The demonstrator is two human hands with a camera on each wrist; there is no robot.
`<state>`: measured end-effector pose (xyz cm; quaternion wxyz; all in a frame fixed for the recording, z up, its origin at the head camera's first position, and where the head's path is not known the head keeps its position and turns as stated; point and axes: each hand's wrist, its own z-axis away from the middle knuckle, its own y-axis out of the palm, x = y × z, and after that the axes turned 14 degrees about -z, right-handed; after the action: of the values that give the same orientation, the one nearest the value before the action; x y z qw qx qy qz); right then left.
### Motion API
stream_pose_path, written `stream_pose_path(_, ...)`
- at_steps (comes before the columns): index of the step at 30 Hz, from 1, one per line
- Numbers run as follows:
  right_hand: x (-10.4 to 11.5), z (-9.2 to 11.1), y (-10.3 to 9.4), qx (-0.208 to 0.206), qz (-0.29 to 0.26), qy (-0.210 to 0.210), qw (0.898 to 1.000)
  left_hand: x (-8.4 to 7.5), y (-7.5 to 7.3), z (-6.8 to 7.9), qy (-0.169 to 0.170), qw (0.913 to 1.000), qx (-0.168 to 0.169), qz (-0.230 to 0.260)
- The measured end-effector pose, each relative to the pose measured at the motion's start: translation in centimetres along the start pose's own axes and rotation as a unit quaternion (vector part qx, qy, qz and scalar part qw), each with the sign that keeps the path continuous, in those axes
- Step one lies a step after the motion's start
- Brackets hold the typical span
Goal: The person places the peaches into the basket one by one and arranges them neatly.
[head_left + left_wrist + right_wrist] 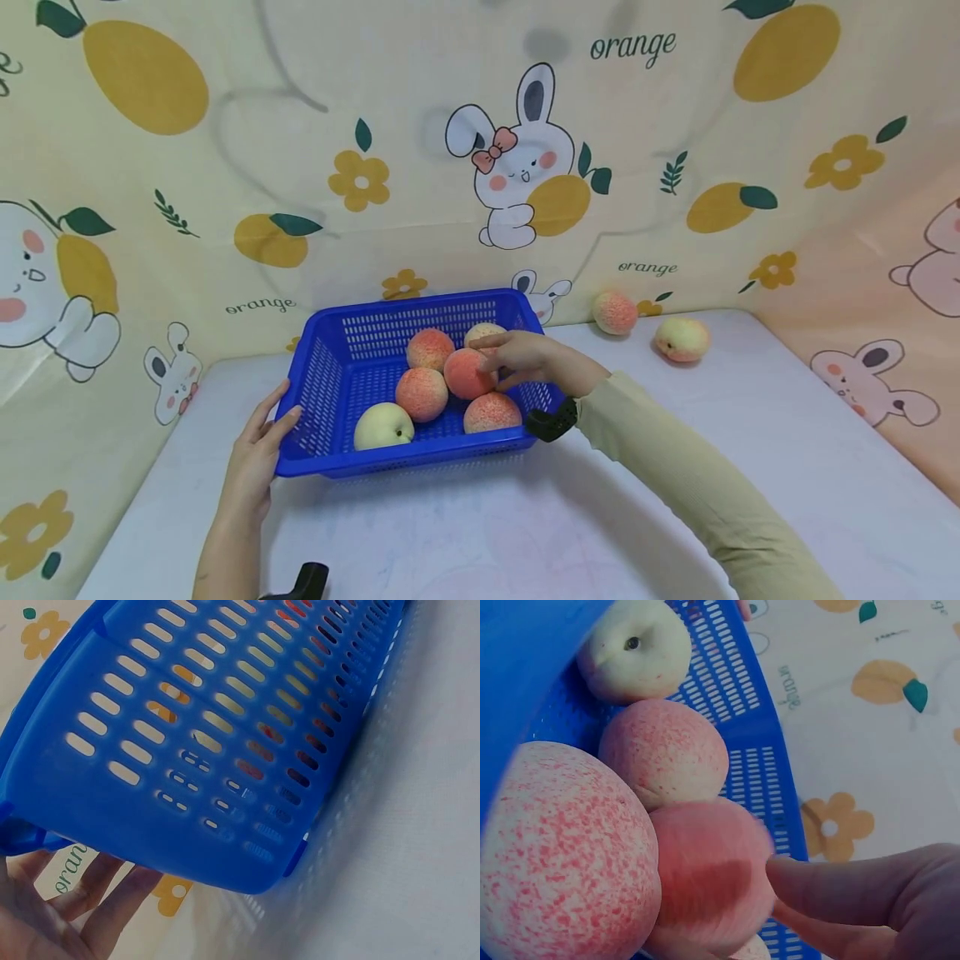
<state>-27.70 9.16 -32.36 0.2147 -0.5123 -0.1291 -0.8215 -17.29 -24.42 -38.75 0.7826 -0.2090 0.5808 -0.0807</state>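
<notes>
A blue plastic basket (pixel 345 458) with slotted walls stands on the table, holding several peaches. My left hand (pixel 255 454) holds its left rim, fingers at the corner; in the left wrist view the fingers (pixel 112 900) lie just under the rim. My right hand (pixel 534 360) reaches over the basket's right side and grips a pinkish-red peach (pixel 468 374), its thumb against the fruit in the right wrist view. Around that peach lie speckled red peaches (pixel 422 395) and a pale one (pixel 484 333), partly hidden by the hand. A pale yellow-green peach (pixel 383 427) sits at the front left inside.
Two more peaches lie on the white table (pixel 637 467) to the basket's right: a reddish one (pixel 615 312) against the backdrop and a yellowish one (pixel 682 339) nearer. A printed cloth (pixel 420 50) with rabbits and fruit rises behind the table and along its sides.
</notes>
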Motion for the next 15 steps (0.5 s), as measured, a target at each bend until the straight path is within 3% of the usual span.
stream_pose_path(7,0.3,0.8,-0.5,0.008,0.004,-0.019,1.000,-0.1,0.0,0.1,0.001,1.0000,-0.003,0.002)
stream_pose_path(15,0.0,2.3,-2.5,0.041,-0.006,-0.065,0.997,0.0,0.0,0.0,0.000,1.0000,-0.001,-0.001)
